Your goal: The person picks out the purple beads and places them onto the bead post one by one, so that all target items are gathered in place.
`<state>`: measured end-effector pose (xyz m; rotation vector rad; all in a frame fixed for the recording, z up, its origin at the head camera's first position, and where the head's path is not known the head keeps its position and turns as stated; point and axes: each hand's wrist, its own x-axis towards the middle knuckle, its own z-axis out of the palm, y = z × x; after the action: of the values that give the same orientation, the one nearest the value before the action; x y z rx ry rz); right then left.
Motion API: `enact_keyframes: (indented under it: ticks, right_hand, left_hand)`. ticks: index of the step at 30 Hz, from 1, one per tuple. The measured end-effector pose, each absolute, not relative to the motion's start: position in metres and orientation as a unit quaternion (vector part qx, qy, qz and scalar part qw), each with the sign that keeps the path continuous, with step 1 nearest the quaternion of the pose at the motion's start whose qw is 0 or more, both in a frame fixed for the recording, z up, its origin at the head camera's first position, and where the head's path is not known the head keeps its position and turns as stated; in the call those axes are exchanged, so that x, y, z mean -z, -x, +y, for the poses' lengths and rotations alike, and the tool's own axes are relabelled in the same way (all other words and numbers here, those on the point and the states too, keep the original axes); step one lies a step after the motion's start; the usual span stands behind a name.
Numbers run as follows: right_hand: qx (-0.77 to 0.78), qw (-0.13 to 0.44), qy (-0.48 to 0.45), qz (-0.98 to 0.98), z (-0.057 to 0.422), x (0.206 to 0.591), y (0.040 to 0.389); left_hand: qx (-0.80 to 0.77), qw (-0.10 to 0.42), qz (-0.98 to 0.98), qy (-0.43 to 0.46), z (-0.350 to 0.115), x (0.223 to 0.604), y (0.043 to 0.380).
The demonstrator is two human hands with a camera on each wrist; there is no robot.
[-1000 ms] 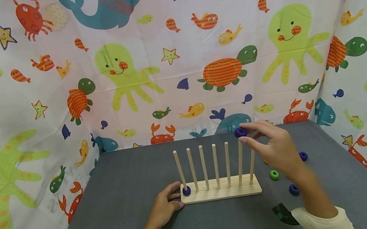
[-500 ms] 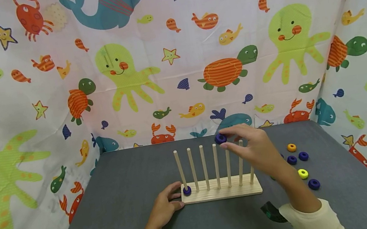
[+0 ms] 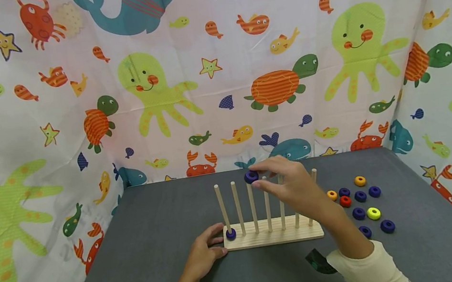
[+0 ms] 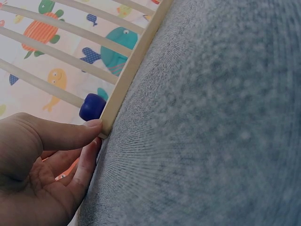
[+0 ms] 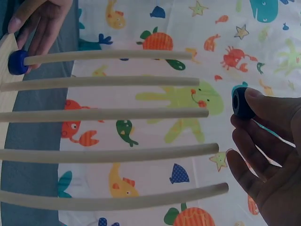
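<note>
A wooden peg stand (image 3: 274, 238) with several upright pegs stands on the grey table. My left hand (image 3: 204, 250) grips its left end, thumb at the front corner and fingers at the end. In the left wrist view that thumb (image 4: 70, 135) lies against the base edge. One dark blue ring (image 3: 231, 234) sits at the bottom of the leftmost peg. My right hand (image 3: 295, 186) pinches another dark blue ring (image 3: 251, 176) between thumb and fingertips, at about the height of the third peg's top. From the right wrist, this held ring (image 5: 242, 103) appears apart from the peg tips.
Loose rings lie on the table to the right: several dark blue ones (image 3: 387, 226), a red one (image 3: 345, 201), a yellow one (image 3: 373, 213) and two orange ones (image 3: 359, 181). A patterned cloth (image 3: 221, 108) hangs behind the table (image 3: 156, 228) and along its sides.
My right hand has carried the dark blue ring leftward over the pegs, from near the sixth peg to the third. More loose rings now show on the right. The left hand has stayed still.
</note>
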<state>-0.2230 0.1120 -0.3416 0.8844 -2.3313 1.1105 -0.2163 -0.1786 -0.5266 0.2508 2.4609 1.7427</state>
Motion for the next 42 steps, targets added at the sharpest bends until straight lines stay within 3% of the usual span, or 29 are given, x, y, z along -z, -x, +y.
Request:
enact_keyframes:
  ticks: [25,42]
  right_hand:
    - [-0.385,0.179,-0.366,-0.828,0.059,0.348,0.231]
    - [-0.405,0.161,-0.343,-0.832,0.042,0.35,0.235]
  left_hand:
    - [-0.589,0.058,0.801,-0.088,-0.178,0.525,0.217]
    - [-0.585,0.066,0.804,-0.086,-0.179,0.525,0.219]
